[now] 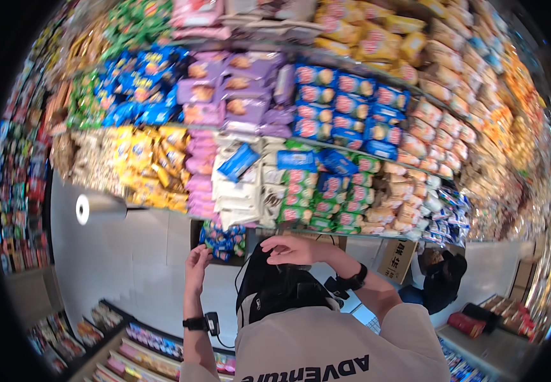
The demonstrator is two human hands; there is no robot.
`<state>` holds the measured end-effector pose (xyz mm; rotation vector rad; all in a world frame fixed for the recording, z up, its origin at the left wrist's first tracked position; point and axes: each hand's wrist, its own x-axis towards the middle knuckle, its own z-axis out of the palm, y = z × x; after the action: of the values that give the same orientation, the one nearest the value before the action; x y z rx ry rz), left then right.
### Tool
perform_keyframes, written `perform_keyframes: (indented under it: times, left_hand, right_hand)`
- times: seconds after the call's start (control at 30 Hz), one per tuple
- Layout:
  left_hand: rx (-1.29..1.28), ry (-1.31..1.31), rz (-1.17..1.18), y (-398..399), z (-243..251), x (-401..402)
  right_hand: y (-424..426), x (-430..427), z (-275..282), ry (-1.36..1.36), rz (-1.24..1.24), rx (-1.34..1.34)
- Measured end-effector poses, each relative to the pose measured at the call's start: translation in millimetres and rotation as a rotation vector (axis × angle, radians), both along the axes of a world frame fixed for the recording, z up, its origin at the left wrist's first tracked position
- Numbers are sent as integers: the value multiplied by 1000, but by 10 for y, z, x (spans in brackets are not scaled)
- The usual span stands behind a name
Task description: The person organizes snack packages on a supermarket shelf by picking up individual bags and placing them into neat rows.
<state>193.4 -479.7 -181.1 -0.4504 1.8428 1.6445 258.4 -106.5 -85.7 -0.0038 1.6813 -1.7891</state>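
My left hand (pixel 198 261) is beside a dark box (pixel 227 262) of small blue-wrapped packets (pixel 223 238), its fingers bent together; whether it grips anything or touches the box I cannot tell. My right hand (pixel 290 250) hovers palm-down in front of my black lower garment (pixel 280 291), fingers loosely curled and apart, nothing visible in it. Ahead of both hands rises a display of packaged snacks. Its lower tier holds white packs (pixel 237 205), pink packs (pixel 201 160) and green packs (pixel 299 196). Three blue packs lie loose on top, one a tilted blue pack (pixel 238 162) on the white ones.
A shiny metal cylinder (pixel 103 208) juts out at the display's left. Beneath the right side stands a cardboard box (pixel 398 260) with printing. Another person (pixel 442 281) in dark clothes crouches near it. Low shelves (pixel 137 355) line the area behind me; pale floor (pixel 127 248) lies left.
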Motion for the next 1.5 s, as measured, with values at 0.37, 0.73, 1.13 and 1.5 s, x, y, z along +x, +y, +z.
perform_keyframes:
  times: [0.37, 0.73, 1.13, 1.5]
  left_hand:
    - [-30, 1352, -764, 3398, 2095, -1460]
    - [-267, 1545, -1058, 4749, 1687, -2045]
    - [-204, 1592, -967, 4895, 1764, -1840]
    - [-151, 1628, -1050, 5357, 1462, -1291]
  right_hand:
    - [1678, -655, 859, 758, -725, 1104]
    - [2324, -1372, 619, 1016, -495, 1670]
    - [3114, -1127, 1101, 877, -476, 1849]
    - [3136, -976, 1232, 949, -655, 1687]
